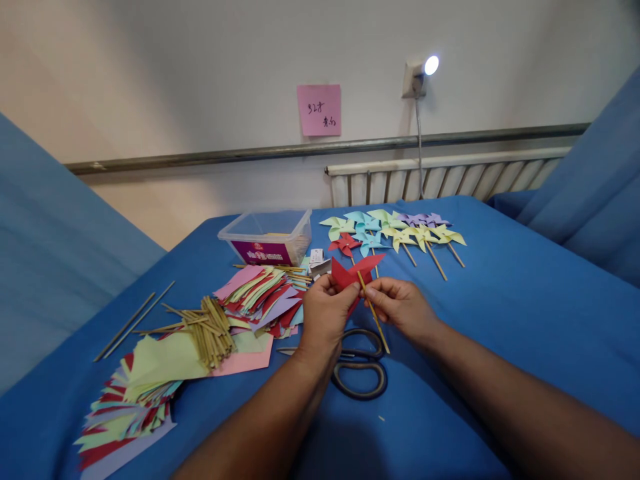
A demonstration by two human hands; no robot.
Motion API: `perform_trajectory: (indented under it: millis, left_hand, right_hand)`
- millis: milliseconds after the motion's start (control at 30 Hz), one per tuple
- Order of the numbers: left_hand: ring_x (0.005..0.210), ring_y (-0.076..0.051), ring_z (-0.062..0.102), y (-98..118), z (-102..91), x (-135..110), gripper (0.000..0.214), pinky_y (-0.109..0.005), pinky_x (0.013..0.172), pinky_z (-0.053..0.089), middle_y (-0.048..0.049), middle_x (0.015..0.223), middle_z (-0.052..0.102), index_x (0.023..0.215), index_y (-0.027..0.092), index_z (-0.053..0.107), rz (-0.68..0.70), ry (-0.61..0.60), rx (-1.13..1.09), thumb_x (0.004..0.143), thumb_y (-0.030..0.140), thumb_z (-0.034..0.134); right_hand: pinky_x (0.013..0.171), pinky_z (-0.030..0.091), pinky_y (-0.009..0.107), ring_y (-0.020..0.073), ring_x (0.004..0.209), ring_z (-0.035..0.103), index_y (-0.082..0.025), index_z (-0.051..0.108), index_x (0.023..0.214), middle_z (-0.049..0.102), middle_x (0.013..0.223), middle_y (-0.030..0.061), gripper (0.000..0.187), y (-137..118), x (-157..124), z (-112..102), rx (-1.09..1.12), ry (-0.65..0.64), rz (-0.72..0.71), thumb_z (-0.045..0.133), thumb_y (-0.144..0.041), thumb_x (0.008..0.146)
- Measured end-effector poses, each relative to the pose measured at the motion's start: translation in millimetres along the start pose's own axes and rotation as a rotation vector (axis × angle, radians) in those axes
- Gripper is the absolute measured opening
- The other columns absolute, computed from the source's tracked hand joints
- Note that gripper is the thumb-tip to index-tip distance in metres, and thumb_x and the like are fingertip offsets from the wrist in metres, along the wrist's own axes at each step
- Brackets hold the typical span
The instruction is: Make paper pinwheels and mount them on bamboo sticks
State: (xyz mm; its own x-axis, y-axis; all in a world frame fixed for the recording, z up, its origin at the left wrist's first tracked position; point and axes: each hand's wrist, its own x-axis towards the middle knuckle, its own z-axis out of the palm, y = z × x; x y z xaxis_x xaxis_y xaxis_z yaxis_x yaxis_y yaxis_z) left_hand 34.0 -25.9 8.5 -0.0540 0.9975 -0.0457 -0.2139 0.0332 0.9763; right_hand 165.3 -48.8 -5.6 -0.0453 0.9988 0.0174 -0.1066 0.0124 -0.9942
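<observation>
Between my two hands is a red paper pinwheel (369, 265), its blades folded and facing away from me. My left hand (327, 305) is closed on the red paper, the thumb pressed near its middle. A thin wooden stick (377, 322) runs from the pinwheel's back down towards me. My right hand (400, 303) pinches the stick near its top, close to the paper. Below the hands lies a pair of scissors (361, 381) with dark handles, its blades partly hidden by my left wrist. How stick and paper are joined is hidden by my fingers.
Finished pinwheels (370, 241) in several colours lie at the back. Left of my hands are cut paper sheets (263, 300), a bundle of sticks (213, 333) and another paper pile (135, 407). A clear plastic box (233, 230) stands behind them; two long rods (133, 327) lie far left.
</observation>
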Motion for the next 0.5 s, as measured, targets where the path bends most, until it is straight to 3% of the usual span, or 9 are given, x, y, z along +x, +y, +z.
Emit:
perform_trajectory:
  millis: [500]
  left_hand:
    - [0.058, -0.012, 0.059, 2.4, -0.4, -1.7, 0.026, -0.023, 0.059, 0.045, -0.0011, 0.068, 0.070, 0.075, 0.014, 0.068, -0.016, -0.002, -0.010, 0.054, 0.022, 0.082]
  right_hand:
    - [0.043, 0.026, 0.023, 0.0072, 0.043, 0.037, -0.019, 0.061, 0.069, 0.048, 0.050, -0.0065, 0.042, 2.2, 0.8, 2.0, 0.053, 0.006, -0.018, 0.076, -0.059, 0.067]
